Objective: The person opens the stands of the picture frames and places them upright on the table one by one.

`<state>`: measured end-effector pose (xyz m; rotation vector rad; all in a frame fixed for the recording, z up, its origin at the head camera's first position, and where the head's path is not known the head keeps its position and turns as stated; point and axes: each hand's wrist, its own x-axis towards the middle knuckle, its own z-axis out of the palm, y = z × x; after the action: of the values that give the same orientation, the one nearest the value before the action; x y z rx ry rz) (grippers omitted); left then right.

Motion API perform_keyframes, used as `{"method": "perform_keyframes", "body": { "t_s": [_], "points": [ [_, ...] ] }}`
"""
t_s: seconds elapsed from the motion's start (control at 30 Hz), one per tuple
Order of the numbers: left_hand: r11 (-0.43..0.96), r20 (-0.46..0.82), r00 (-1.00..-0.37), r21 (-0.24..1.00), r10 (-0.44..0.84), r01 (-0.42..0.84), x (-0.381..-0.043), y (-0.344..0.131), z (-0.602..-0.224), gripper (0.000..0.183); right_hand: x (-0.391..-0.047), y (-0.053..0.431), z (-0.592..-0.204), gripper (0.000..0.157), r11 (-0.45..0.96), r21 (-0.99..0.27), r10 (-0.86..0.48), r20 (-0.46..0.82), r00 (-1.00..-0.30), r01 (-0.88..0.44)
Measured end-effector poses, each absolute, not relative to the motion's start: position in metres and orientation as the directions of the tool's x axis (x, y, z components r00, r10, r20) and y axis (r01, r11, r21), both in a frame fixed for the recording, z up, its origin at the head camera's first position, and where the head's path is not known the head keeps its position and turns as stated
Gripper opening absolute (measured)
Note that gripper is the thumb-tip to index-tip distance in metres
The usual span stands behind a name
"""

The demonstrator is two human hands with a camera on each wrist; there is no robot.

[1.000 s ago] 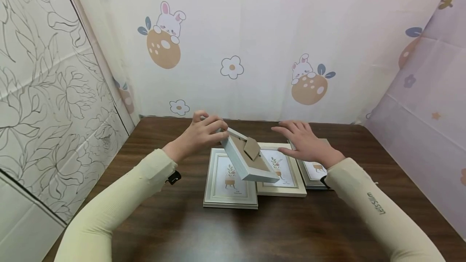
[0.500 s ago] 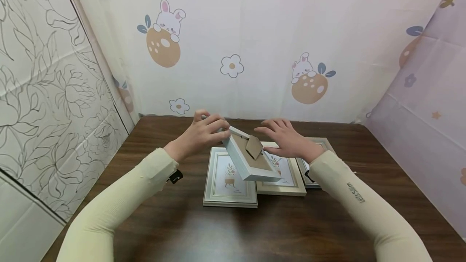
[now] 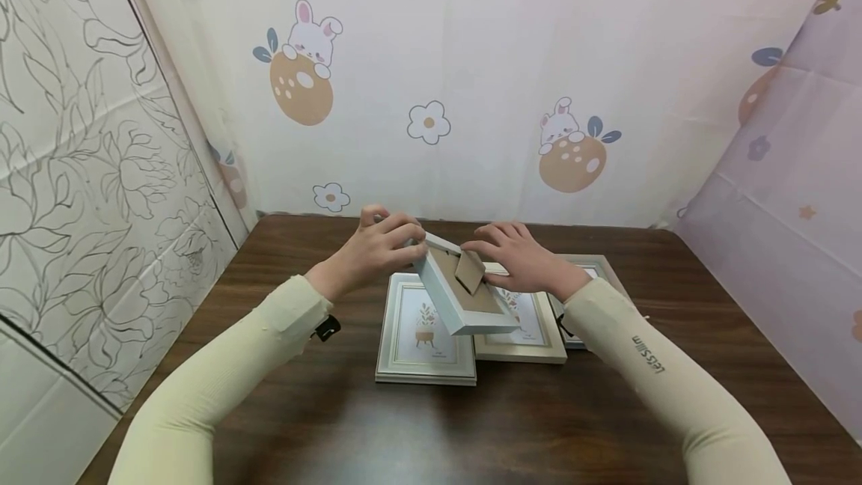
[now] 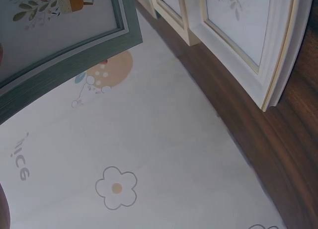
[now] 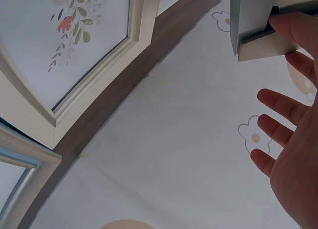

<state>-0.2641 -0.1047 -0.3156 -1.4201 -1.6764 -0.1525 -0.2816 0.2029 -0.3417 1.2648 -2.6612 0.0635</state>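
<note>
Closest to me, pale sleeves (image 3: 209, 388) run out to both hands over the dark wood-grain table (image 3: 323, 410). Just nearer than my left hand, and a little to its right, lies a white picture frame (image 3: 426, 376), face up, with a potted-plant print (image 3: 426, 329) in it. Next to it, below my right hand, a cream picture frame (image 3: 521, 356) holds a similar print, partly covered; past that, a grey picture frame (image 3: 604, 263) is half hidden beneath my right wrist.

Above these, between my hands, the raised picture frame (image 3: 438, 294) slants with its brown backing board (image 3: 478, 304) turned up towards me; a floral print (image 4: 54, 35) shows in its front. My left hand (image 3: 387, 245) grips its upper left edge, fingers bent. My right hand (image 3: 521, 257) reaches in from the other side, thumb and forefinger pinching the cardboard stand (image 3: 470, 270) on the back, the remaining fingers spread loosely. Beyond both hands hangs a pale curtain (image 3: 431, 43) printed with rabbits and flowers.
</note>
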Motion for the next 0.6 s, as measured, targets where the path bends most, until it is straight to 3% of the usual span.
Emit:
{"method": "perform_keyframes", "body": {
  "t_s": [0.6],
  "points": [
    [0.336,0.672,0.075,-0.459,0.736,0.822,-0.2647,-0.1064,-0.3158,0.057,-0.2796,0.205,-0.3368,0.054,0.639,0.102,-0.761,0.229,-0.607,-0.762]
  ]
}}
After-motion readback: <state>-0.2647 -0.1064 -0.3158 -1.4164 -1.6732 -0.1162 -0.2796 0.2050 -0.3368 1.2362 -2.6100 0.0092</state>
